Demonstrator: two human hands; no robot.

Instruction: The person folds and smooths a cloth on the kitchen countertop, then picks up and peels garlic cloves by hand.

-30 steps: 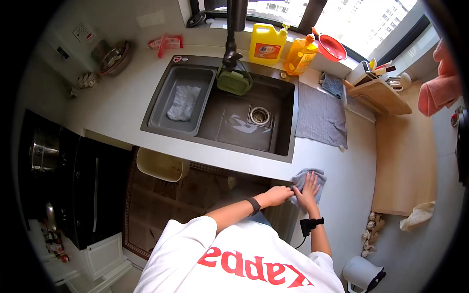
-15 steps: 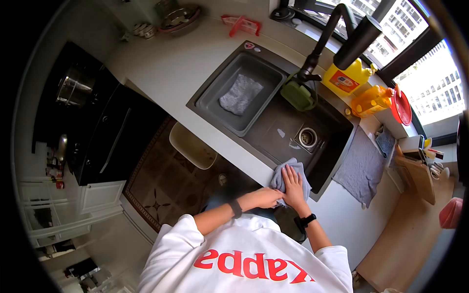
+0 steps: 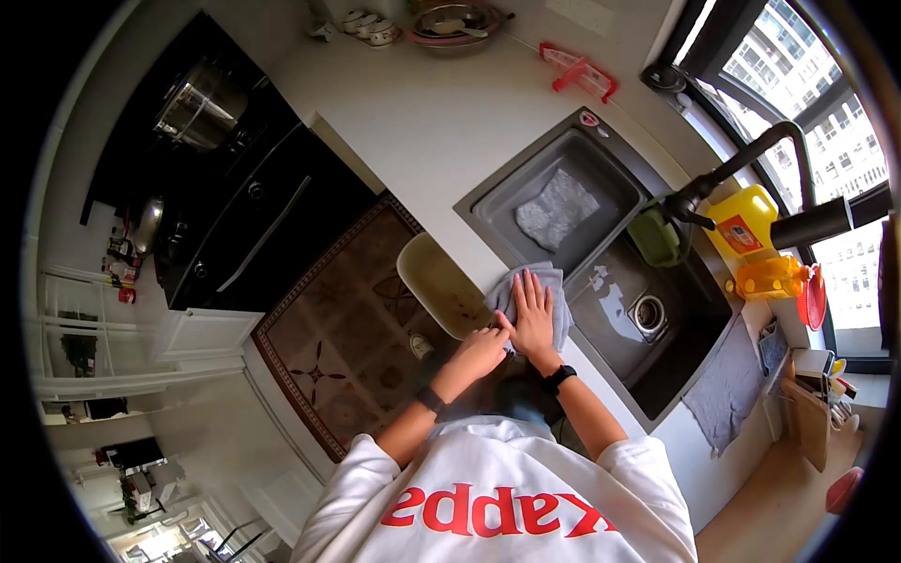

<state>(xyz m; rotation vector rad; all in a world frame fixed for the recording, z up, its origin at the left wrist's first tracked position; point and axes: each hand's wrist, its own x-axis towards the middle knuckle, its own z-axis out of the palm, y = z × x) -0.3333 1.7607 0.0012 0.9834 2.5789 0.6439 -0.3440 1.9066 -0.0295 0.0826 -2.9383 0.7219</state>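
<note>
A grey cloth (image 3: 561,314) lies over the counter's front edge, beside the sink's front rim. My right hand (image 3: 532,317) rests flat on it with the fingers stretched out. Close by on the left, my left hand (image 3: 481,351) has its fingers curled at the cloth's near left edge, by my right thumb. The dark double sink (image 3: 610,324) is just beyond the cloth. Its grey basin (image 3: 582,150) holds a crumpled translucent item (image 3: 557,208), and a green holder (image 3: 655,236) hangs by the faucet (image 3: 694,195).
A beige bin (image 3: 439,286) stands on the floor below the counter. Yellow bottle (image 3: 743,223), orange bottle (image 3: 770,279) and red bowl (image 3: 813,298) stand by the window. A second grey cloth (image 3: 727,394) lies right of the sink. The stove with a pot (image 3: 202,105) is at left.
Both hands and the grey cloth have moved left along the counter's front edge, from right of the sink to in front of it. The camera view has turned and shifted toward the left.
</note>
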